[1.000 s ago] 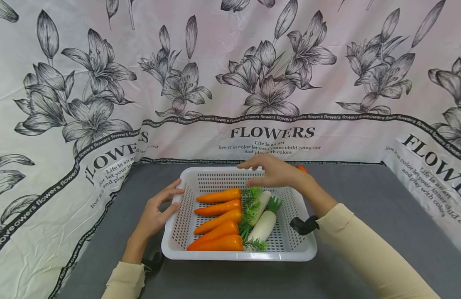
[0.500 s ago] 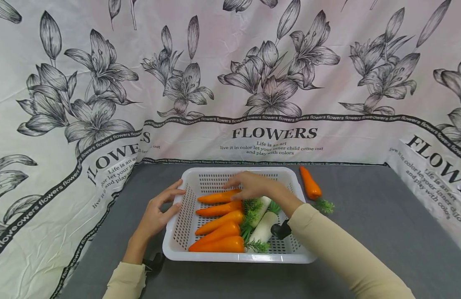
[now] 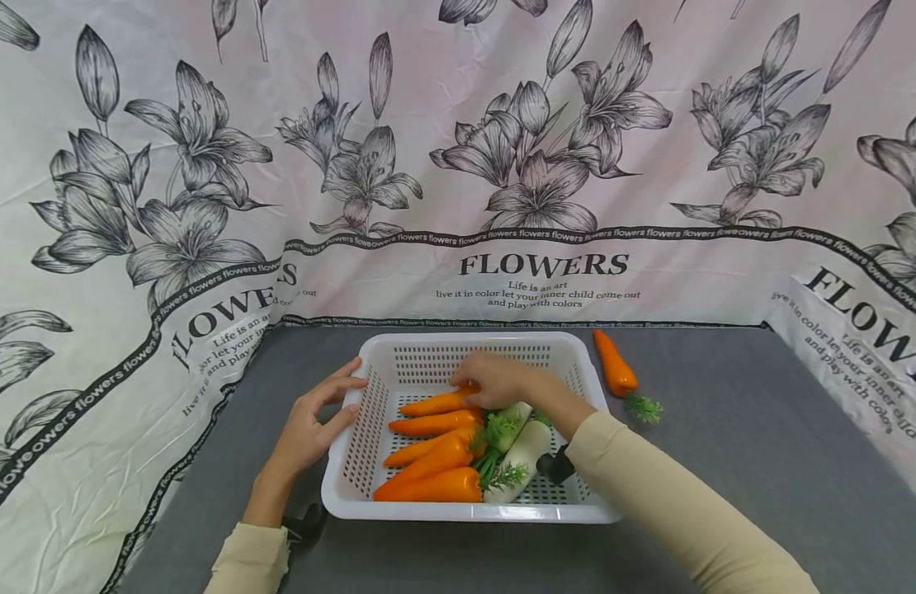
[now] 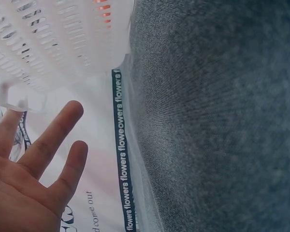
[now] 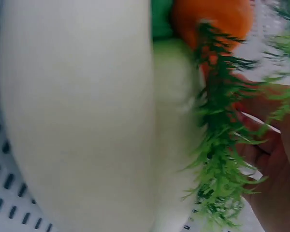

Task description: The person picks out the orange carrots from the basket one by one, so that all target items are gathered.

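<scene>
A white perforated plastic basket (image 3: 473, 511) holds several orange carrots (image 3: 428, 485) in a row, with white radishes (image 3: 523, 462) to their right. My right hand (image 3: 498, 379) reaches into the back of the basket and pinches the thick end of the farthest carrot (image 3: 432, 405). In the right wrist view, leafy green tops (image 5: 217, 140) partly cover that hand (image 5: 268, 145), and a large radish (image 5: 77, 106) fills the left side. Along the basket's left rim rests my left hand (image 3: 317, 417), fingers mostly straight; two extended fingers (image 4: 53, 137) show outside the basket in its wrist view.
One more carrot (image 3: 614, 363) with a green top lies on the grey table (image 3: 740, 429) to the right of the basket. A flower-printed cloth (image 3: 398, 285) hangs behind the table and along its sides.
My right hand has come down from above the back rim into the basket and taken hold of the farthest carrot, whose tilt has changed. The left hand stays at the left rim.
</scene>
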A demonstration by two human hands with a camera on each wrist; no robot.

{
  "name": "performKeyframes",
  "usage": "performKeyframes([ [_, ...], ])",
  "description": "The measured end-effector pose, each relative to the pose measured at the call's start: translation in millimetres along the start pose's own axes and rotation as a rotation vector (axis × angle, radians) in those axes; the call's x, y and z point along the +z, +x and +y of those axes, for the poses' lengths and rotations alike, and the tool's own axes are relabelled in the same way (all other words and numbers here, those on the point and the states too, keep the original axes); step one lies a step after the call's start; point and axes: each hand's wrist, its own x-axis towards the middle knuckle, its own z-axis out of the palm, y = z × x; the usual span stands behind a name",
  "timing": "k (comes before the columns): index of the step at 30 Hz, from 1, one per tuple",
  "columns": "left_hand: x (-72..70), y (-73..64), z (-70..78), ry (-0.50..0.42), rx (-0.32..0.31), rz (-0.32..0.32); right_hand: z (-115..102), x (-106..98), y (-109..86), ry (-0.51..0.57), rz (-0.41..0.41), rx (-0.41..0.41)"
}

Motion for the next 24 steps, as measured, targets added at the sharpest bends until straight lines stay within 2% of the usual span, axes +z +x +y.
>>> performKeyframes([
  [3,-0.1,0.0,0.5,0.012,-0.003,0.002,2.2,2.8,-0.2,-0.023,-0.024,-0.012],
  [12,0.5,1.0,1.0,0.022,-0.011,-0.001,12.9,4.5,-9.6,0.123,-0.107,0.074],
  [24,-0.2,0.4,-0.9,-0.032,-0.01,-0.003,15.9,3.0,-10.9,0.281,-0.085,0.141],
])
